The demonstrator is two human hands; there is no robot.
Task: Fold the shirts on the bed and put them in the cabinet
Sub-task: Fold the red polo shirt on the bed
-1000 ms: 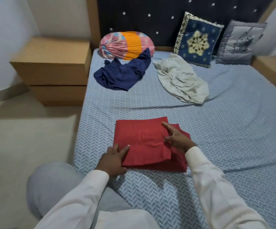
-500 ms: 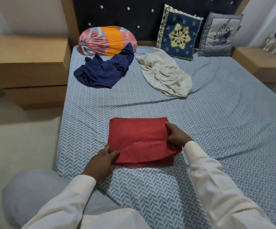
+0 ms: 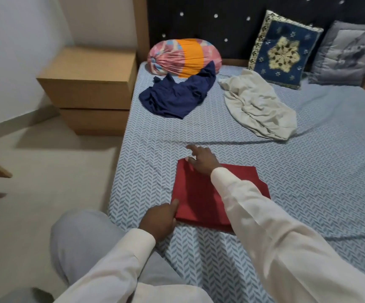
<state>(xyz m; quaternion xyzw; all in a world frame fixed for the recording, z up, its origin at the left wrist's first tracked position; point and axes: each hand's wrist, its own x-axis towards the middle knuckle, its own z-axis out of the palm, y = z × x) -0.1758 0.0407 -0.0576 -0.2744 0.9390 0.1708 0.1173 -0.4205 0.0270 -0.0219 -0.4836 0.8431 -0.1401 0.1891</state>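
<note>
A folded red shirt [image 3: 201,193] lies on the bed [image 3: 308,193] near its left edge. My left hand [image 3: 160,218] grips the shirt's near left corner, thumb on top. My right hand [image 3: 201,159] reaches across the shirt with straight fingers, the fingertips at its far left corner; the sleeve covers the shirt's middle. Farther up the bed lie an unfolded navy shirt [image 3: 177,95] and a crumpled cream shirt [image 3: 258,106].
A wooden bedside cabinet [image 3: 89,88] with two drawers stands left of the bed. A pink and orange bolster [image 3: 183,56] and two cushions [image 3: 284,49] lean against the dark headboard. Bare floor [image 3: 46,171] lies to the left. My knee [image 3: 83,243] is by the bed edge.
My right hand left the shirt's right side and crossed over to its far left corner. My left hand stayed at the near left corner. The view swung right.
</note>
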